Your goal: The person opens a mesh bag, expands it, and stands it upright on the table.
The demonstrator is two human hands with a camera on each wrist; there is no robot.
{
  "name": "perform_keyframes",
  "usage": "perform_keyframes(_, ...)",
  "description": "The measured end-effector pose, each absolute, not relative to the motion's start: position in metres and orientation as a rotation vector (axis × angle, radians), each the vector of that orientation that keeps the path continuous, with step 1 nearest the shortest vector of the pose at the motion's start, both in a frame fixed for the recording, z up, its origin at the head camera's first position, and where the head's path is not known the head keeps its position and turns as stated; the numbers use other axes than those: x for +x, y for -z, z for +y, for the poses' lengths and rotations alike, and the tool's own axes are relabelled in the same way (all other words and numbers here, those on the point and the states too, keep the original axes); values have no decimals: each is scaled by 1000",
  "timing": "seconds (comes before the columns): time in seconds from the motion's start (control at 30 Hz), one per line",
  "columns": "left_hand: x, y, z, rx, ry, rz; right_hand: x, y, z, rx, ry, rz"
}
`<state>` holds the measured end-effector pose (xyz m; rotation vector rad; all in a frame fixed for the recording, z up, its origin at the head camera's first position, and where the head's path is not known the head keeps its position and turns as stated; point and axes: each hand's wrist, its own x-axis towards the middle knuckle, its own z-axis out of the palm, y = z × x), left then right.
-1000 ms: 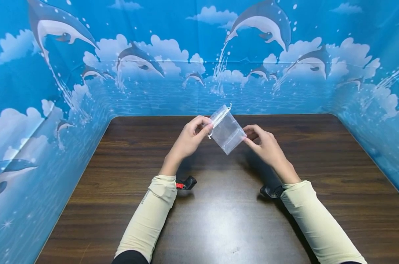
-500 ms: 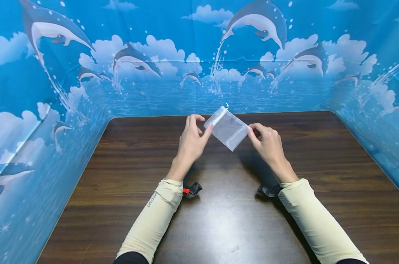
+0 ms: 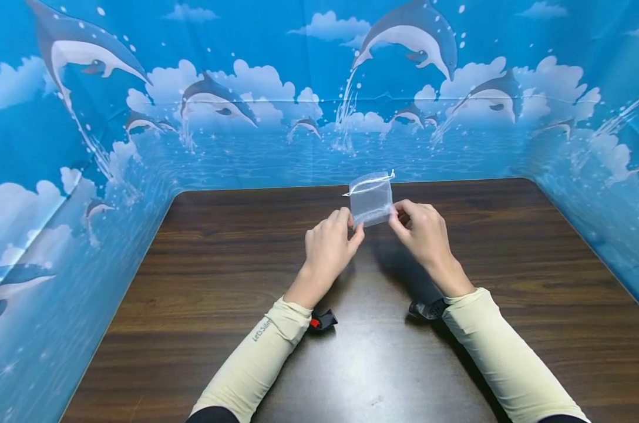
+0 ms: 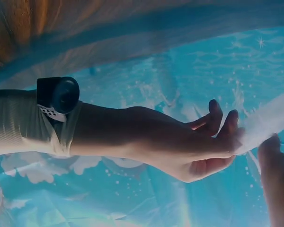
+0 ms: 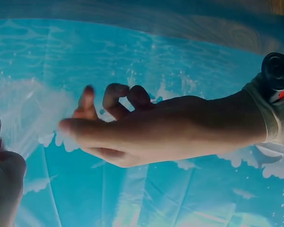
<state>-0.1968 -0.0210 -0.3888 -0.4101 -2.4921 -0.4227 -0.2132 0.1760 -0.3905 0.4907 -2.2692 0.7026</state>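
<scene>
A small, see-through white drawstring pouch (image 3: 371,200) stands upright in the air above the dark wooden table (image 3: 219,264), its drawstring edge on top. My left hand (image 3: 351,227) pinches its lower left corner and my right hand (image 3: 396,215) pinches its lower right edge. In the left wrist view the right hand (image 4: 227,137) grips the white pouch (image 4: 270,120), with a left finger (image 4: 274,179) just below. The right wrist view has the left hand (image 5: 85,125) with thumb and curled fingers at the blurred pouch (image 5: 28,111).
Blue dolphin-print cloth walls (image 3: 60,176) close in the table on the left, back and right. Both forearms wear cream sleeves (image 3: 256,358) with a small black camera at each wrist (image 3: 322,320). Bare tabletop lies on either side of the hands.
The pouch has turned from a slant to upright. My left hand slid from its top left edge down to the lower left corner, shifting right. The right hand kept its pinch.
</scene>
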Motion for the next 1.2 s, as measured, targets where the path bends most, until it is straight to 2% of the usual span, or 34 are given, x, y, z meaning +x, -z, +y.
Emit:
perform_keyframes(0.17, -197, 388, -19, -397, 435, -2538, -211, 389, 175, 521, -661, -2274)
perform_keyframes(0.4, -194, 390, -15, -528, 417, -2537, -209, 388, 172, 521, -643, -2260)
perform_keyframes(0.83, -201, 398, -21, -363, 358, -2519, -208, 387, 170, 579, -499, -2283)
perform_keyframes(1.2, -202, 397, -21, -474, 296, -2300, -206, 388, 165, 396, -461, -2507)
